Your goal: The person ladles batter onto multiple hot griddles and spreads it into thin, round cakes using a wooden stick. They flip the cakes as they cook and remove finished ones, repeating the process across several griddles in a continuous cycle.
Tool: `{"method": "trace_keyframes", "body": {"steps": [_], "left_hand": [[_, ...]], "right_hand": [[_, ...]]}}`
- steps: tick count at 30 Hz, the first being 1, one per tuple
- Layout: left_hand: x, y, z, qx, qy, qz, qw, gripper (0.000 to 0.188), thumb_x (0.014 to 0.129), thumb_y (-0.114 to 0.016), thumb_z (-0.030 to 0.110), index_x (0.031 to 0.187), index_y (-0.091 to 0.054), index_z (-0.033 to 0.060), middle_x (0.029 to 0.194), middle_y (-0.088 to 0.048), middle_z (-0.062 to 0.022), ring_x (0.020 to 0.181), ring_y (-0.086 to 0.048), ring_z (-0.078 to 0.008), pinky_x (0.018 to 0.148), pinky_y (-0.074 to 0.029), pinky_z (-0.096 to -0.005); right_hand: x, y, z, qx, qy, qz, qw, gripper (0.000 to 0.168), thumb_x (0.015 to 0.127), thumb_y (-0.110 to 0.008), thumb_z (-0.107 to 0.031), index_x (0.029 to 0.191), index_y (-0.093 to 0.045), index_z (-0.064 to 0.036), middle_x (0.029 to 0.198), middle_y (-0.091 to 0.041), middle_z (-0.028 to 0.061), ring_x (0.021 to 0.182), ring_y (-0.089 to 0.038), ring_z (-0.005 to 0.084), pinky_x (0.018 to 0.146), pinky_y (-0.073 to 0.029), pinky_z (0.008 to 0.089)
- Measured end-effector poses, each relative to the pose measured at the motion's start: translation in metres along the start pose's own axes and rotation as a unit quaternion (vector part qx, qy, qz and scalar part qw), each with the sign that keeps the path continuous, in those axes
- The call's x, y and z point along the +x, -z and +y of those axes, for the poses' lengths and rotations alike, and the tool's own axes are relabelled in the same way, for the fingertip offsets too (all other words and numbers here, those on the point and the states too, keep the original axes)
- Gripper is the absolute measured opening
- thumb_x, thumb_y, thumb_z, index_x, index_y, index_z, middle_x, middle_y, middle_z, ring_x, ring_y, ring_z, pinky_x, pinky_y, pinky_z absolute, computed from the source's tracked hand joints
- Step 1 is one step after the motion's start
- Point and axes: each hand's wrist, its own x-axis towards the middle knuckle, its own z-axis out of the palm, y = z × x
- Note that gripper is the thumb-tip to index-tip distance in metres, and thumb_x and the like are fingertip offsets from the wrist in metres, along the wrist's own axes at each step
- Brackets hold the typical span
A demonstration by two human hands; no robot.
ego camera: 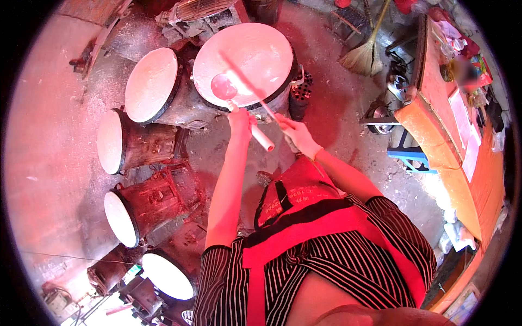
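Observation:
My left hand point(240, 124) grips a ladle by its thick white handle point(263, 138). The ladle's round bowl point(223, 86) is over the near left part of a large round pan point(253, 53) with a pale surface. I cannot tell whether that surface is a filling or the pan itself. In my right hand point(299, 136), which appears to wear a pale glove, is a thin stick point(270, 111) pointing over the pan's near rim. A dark streak continues its line across the pan; stick and shadow cannot be told apart there.
Drum-shaped stoves with pale round tops point(151, 85) curve down the left. A black honeycomb coal briquette point(301, 91) stands beside the large pan. At the right are a straw broom point(363, 59), a blue stool point(412, 157) and an orange-covered table point(442, 163) bearing papers and bags.

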Motion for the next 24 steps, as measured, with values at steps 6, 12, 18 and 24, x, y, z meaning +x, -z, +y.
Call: {"method": "trace_keyframes", "body": {"steps": [6,12,18,24], "left_hand": [[-0.052,0.07,0.066,-0.504,0.344,-0.306,0.731,0.02,0.101,-0.043,0.015,0.107,-0.046,-0.0037,0.065,-0.036,-0.0013,0.051,-0.037,-0.0109,0.038,-0.031,-0.0251],[-0.119,0.109,0.072,-0.438,0.263,-0.2,0.836,0.017,0.1,-0.046,0.013,0.107,-0.045,-0.0033,0.068,-0.037,-0.0003,0.051,-0.035,-0.0068,0.037,-0.027,-0.0185],[-0.145,0.158,0.032,-0.377,0.2,-0.057,0.903,0.009,0.095,-0.047,0.002,0.102,-0.043,-0.0011,0.072,-0.04,-0.0003,0.051,-0.035,-0.0051,0.037,-0.026,-0.0161],[-0.165,0.208,0.009,-0.454,0.197,-0.007,0.869,0.007,0.094,-0.048,0.001,0.097,-0.042,-0.0004,0.073,-0.04,-0.0014,0.051,-0.034,-0.0051,0.036,-0.026,-0.0166]], "right_hand": [[0.008,0.023,-0.051,-0.029,0.118,-0.016,0.992,0.039,0.097,-0.055,-0.025,0.135,-0.054,-0.019,0.069,-0.055,-0.0041,0.053,-0.042,0.0035,0.048,-0.033,0.0189],[0.011,0.039,0.001,-0.336,0.302,0.113,0.885,0.038,0.094,-0.056,-0.025,0.132,-0.054,-0.019,0.119,-0.063,0.015,0.106,-0.065,0.0236,0.087,-0.049,0.0324],[-0.072,0.001,0.044,-0.345,0.293,-0.062,0.89,0.046,0.094,-0.056,-0.024,0.137,-0.047,-0.013,0.087,-0.068,0.0106,0.068,-0.064,0.0271,0.067,-0.051,0.0373],[-0.112,0.033,-0.001,-0.048,-0.118,-0.071,0.989,0.041,0.098,-0.048,-0.024,0.137,-0.047,-0.011,0.078,-0.06,0.0055,0.06,-0.053,0.0105,0.056,-0.044,0.0253]]}}
